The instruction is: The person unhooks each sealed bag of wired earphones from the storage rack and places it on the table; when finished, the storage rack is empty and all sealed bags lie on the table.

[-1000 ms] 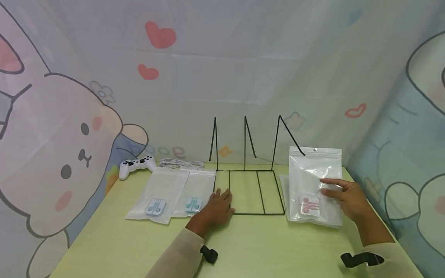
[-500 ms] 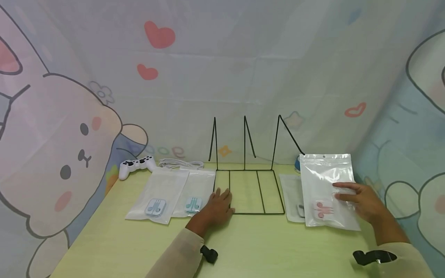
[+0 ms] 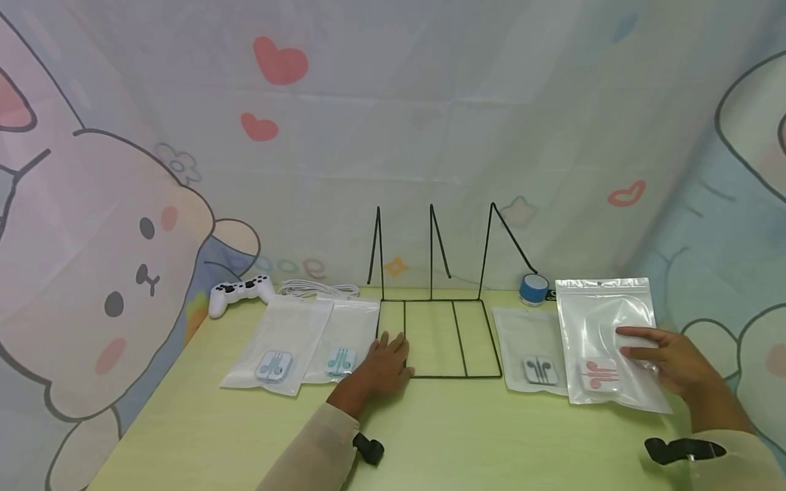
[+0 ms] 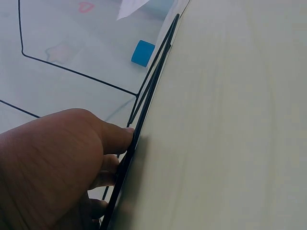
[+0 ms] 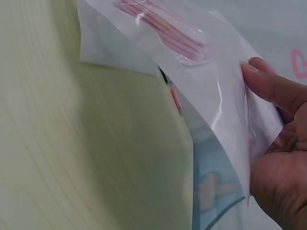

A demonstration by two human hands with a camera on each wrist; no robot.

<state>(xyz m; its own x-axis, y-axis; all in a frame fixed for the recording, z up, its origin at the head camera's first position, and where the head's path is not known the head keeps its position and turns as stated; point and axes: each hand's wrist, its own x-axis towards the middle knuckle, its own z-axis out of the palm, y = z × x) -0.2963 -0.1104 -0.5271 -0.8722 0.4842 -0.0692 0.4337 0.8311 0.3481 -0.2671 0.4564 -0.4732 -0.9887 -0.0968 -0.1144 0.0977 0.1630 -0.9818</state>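
Note:
My right hand point(image 3: 672, 358) pinches the right side of a white zip bag point(image 3: 604, 314) holding a pink earphone case point(image 3: 600, 375). The bag is tilted, its left edge overlapping another zip bag point(image 3: 518, 334) with dark earphones in a case point(image 3: 540, 370). In the right wrist view the thumb point(image 5: 268, 84) lies on the bag's face. My left hand point(image 3: 382, 365) rests with fingers spread on the left front of a black wire rack's base point(image 3: 454, 376). In the left wrist view its thumb touches the front wire point(image 4: 127, 160); the other fingertips are partly hidden.
Left of the rack lie two zip bags point(image 3: 288, 327) with blue point(image 3: 274, 366) and teal earphones point(image 3: 341, 362). Behind them sit a white game controller point(image 3: 241, 293) and a coiled white cable point(image 3: 319, 288). A blue roll point(image 3: 533, 290) stands at the back right. Three wire prongs point(image 3: 431, 252) rise from the rack.
My right hand has moved right with the pink-earphone bag, uncovering the bag with dark earphones and the blue roll. The left hand has stayed on the rack.

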